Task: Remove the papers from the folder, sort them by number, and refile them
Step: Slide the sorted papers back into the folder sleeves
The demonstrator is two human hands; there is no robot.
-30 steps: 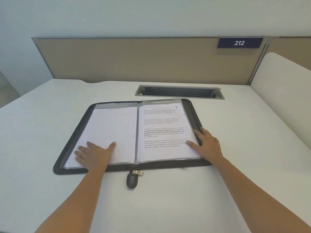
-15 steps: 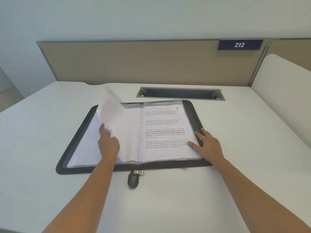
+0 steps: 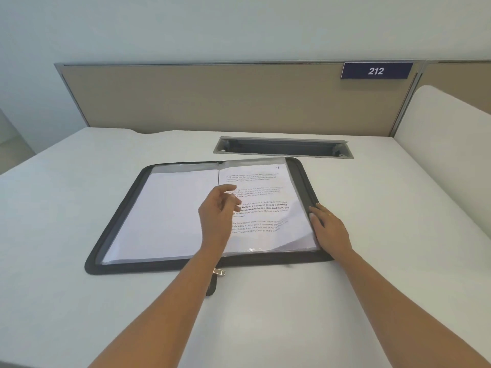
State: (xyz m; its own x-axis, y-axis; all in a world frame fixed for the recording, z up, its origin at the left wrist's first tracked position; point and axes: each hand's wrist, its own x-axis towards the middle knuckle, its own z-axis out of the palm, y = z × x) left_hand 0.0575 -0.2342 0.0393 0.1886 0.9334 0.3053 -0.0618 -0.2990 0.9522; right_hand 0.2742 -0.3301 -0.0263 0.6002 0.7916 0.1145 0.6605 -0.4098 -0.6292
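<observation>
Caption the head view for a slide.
Left hand over the printed page in the open folder, right hand on its right edge.

Glossy plastic sleeve [image 3: 265, 208], matt cloth folder [image 3: 300, 179], smooth white desk [image 3: 79, 301]

A black zip folder [image 3: 296, 179] is laid open and flat at frame centre. A blank white sheet [image 3: 164, 213] is shown left, a printed sheet [image 3: 263, 197] right, its lower right corner slightly raised.

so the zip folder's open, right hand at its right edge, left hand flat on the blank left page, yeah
No: the head view shows the left hand over the printed right page. The zip folder and right hand are as you say.
</observation>
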